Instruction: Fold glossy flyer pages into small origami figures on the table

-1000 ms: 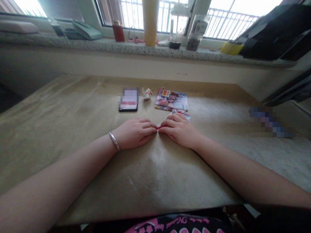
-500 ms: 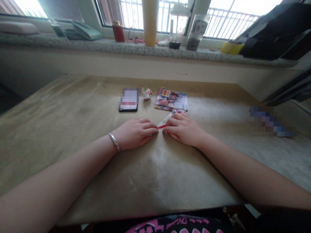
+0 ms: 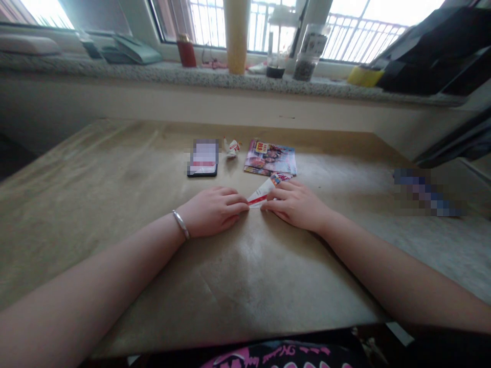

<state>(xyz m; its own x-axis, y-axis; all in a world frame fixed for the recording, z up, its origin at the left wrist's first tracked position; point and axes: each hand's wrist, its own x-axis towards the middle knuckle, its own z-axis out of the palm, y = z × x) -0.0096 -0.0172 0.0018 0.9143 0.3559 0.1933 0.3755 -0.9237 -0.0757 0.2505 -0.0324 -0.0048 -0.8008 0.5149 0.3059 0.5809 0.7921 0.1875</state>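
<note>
"Item one?"
"Folded paper (image 3: 258, 193), white, red stripe; on tabletop (image 3: 230, 286), pointed end at left hand (image 3: 217, 212), remainder partly under right hand (image 3: 299, 205)."
"Hands?"
"Left: fingers together, tips touching paper. Right: fingers bent over it. Whether either grips, cannot tell."
"Beyond?"
"Smartphone (image 3: 204, 157), crumpled paper piece (image 3: 232, 148), printed leaflets (image 3: 271, 158)."

The person wears a thin, shiny silver bangle (image 3: 181, 225) at 8 o'clock, around the left wrist. The left hand (image 3: 218, 210) and the right hand (image 3: 297, 205) are bare, and so are the arms (image 3: 126, 278), as far as they show. At 6 o'clock there is a bit of black clothes (image 3: 264, 360), with bright pink shapes and curly pink letters too small to read.
</note>
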